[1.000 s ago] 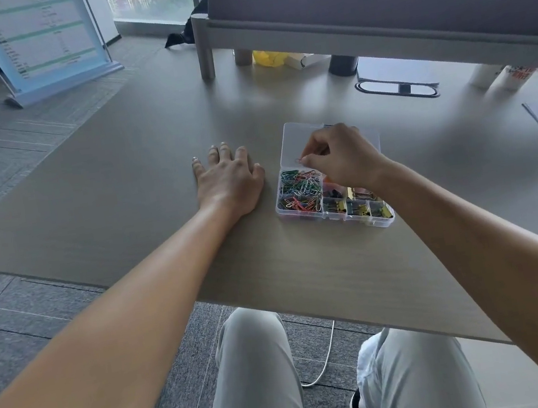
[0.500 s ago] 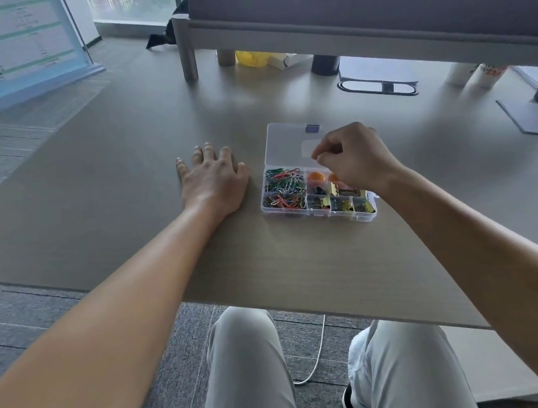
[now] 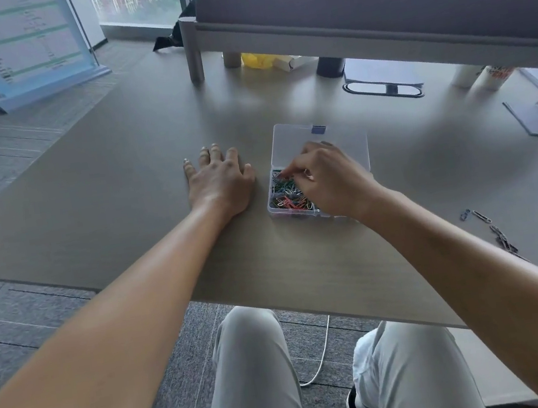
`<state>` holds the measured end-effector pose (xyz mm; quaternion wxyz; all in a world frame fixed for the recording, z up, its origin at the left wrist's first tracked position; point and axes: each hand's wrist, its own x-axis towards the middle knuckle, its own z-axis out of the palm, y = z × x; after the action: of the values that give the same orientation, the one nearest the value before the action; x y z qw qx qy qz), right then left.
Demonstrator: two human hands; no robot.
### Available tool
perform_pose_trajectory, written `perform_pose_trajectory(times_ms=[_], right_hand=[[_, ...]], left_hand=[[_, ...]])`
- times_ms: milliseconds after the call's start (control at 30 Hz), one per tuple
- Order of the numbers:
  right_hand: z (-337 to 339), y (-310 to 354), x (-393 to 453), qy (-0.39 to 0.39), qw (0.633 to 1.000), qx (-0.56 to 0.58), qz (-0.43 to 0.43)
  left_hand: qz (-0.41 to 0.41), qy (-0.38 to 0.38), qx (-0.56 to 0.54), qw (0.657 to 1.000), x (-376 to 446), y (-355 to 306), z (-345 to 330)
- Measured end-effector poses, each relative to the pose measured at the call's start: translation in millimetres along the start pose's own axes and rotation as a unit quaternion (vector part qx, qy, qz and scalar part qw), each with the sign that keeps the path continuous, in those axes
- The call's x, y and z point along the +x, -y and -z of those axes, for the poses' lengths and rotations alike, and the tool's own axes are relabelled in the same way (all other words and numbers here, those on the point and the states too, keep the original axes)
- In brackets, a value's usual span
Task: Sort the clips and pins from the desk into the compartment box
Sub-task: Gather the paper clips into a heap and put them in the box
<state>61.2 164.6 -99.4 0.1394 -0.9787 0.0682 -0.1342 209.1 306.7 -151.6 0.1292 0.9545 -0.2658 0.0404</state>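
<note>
The right hand (image 3: 330,179) hovers over the compartment box (image 3: 296,212), its fingers curled and the fingertips (image 3: 285,172) drawn together above the left compartment, where the coloured paper clips (image 3: 289,195) are heaped; whether a clip is pinched between them cannot be told, as the tips are small and partly hidden. The left hand (image 3: 219,183) lies flat on the desk (image 3: 103,192) just left of the box, fingers straight and slightly spread, holding nothing. The box sits near the middle of the desk with its clear lid (image 3: 289,138) folded back on the far side; its right compartments are covered by the right hand. What the coming move likely turns on is the loose dark clips (image 3: 492,231) left on the desk: they lie well apart from the box, to the right and nearer the desk's near edge, strung in a line whose long axis runs roughly from far-left to near-right. The right hand is clearly the closer of the 2, so it would probably swing right and toward the near edge to fetch them. No readable writing shows: the lid's small blue tab (image 3: 318,129), the floor sign (image 3: 24,44) at far left and the cup (image 3: 493,77) at far right carry print too blurred to make out.
</note>
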Motion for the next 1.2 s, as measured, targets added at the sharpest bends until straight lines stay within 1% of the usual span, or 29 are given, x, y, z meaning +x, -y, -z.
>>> perform_pose_trajectory(times_ms=[100, 167, 233, 367, 433, 533, 600, 700, 833, 933, 1033, 1133, 1200], right_hand=[[0, 2, 3, 0.009, 1.000, -0.008, -0.005], [1, 2, 2, -0.001, 1.000, 0.005, -0.013], [3, -1, -1, -0.032, 0.999, 0.028, -0.025], [11, -12, -24, -0.084, 0.993, 0.055, -0.070], [16, -19, -41, -0.105, 0.988, 0.062, -0.095], [27, -30, -74, -0.145, 0.979, 0.068, -0.127], [36, -39, -99, -0.168, 0.972, 0.060, -0.153], [50, -53, -141, -0.191, 0.962, 0.043, -0.192], [66, -81, -203, -0.205, 0.946, 0.030, -0.248], [75, -104, -242, -0.207, 0.935, 0.026, -0.287], [78, -122, -271, -0.195, 0.928, 0.028, -0.317], [78, -134, -286, -0.182, 0.929, 0.023, -0.322], [77, -140, -288, -0.181, 0.933, 0.028, -0.311]], left_hand=[[-0.001, 0.001, -0.003, 1.000, 0, 0, 0], [-0.003, 0.003, -0.007, 1.000, 0, 0, 0], [-0.006, 0.006, -0.011, 1.000, -1, 0, 1], [-0.006, 0.035, -0.030, 0.999, -4, 1, 5], [0.008, 0.041, -0.079, 0.996, -11, -6, 13], [0.011, 0.003, -0.164, 0.986, -32, -29, 29], [-0.023, -0.027, -0.180, 0.983, -47, -51, 38], [-0.116, -0.061, -0.179, 0.975, -70, -90, 44], [-0.259, -0.048, -0.163, 0.951, -106, -160, 44], [-0.340, -0.030, -0.150, 0.928, -130, -206, 36], [-0.355, 0.017, -0.135, 0.925, -143, -239, 18], [-0.316, 0.059, -0.077, 0.944, -144, -259, 3], [-0.287, 0.057, -0.061, 0.954, -141, -266, -5]])
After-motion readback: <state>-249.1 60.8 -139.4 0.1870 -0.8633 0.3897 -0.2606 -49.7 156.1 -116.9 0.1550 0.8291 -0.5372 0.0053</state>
